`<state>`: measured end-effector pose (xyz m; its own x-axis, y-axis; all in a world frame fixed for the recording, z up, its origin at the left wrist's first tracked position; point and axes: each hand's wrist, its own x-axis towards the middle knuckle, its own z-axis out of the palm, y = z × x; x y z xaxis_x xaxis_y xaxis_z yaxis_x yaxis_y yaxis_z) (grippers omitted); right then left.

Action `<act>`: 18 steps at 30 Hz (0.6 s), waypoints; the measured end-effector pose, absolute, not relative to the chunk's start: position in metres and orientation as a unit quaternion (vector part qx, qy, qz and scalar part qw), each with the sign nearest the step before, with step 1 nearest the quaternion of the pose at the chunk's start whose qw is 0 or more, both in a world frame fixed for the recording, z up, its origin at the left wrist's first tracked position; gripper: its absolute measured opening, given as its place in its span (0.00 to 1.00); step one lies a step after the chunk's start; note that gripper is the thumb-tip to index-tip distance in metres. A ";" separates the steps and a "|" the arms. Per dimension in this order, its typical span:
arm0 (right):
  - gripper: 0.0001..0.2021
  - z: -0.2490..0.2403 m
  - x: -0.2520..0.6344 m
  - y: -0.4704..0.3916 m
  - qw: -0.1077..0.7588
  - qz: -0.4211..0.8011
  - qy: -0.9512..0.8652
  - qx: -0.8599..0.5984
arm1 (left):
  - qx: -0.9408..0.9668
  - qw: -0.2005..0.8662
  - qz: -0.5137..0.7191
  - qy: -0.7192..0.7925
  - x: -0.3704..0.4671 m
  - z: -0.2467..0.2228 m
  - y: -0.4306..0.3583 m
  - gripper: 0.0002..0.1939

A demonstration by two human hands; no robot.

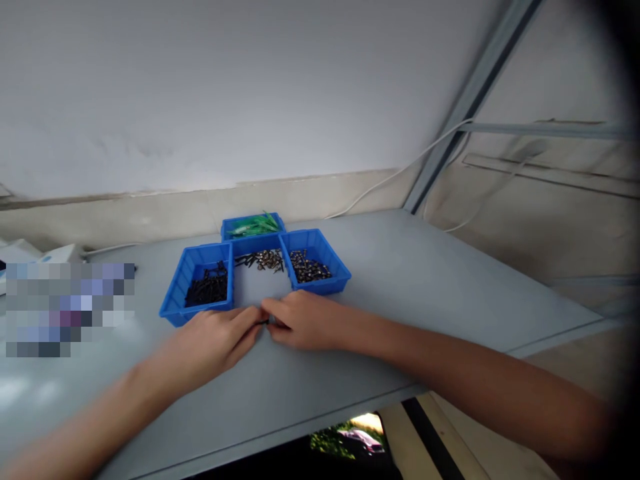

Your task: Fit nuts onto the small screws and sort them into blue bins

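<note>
The left hand [213,337] and right hand [303,321] pinch a small dark piece [264,323] between their fingertips. It sits near, between left tray [176,285] and right tray [331,285].

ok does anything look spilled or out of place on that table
One thing: a scatter of small dark and shiny parts lies loose on the tabletop, amid the three blue bins rather than inside one. It could be a spill or deliberate; I can't tell. The bins themselves sit upright.
</note>
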<state>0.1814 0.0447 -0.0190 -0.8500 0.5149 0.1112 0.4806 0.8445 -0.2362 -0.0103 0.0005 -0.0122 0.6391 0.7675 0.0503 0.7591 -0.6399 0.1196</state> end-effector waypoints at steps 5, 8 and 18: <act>0.07 -0.014 0.184 0.044 0.077 0.089 -0.953 -0.278 | 0.898 0.000 0.023 0.439 -0.012 -0.014 0.003 0.11; 0.09 -0.012 0.184 0.045 0.074 0.084 -0.953 -0.282 | 0.891 -0.012 0.004 0.454 -0.012 -0.015 0.003 0.13; 0.10 -0.013 0.188 0.045 0.059 0.056 -0.960 -0.269 | 0.886 -0.010 -0.041 0.462 -0.006 -0.011 0.001 0.16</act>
<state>0.1880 0.0450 -0.0129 -0.8478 0.5236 0.0838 0.5104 0.8486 -0.1391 -0.0064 0.0010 -0.0111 0.5691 0.8198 -0.0636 0.8182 -0.5723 -0.0556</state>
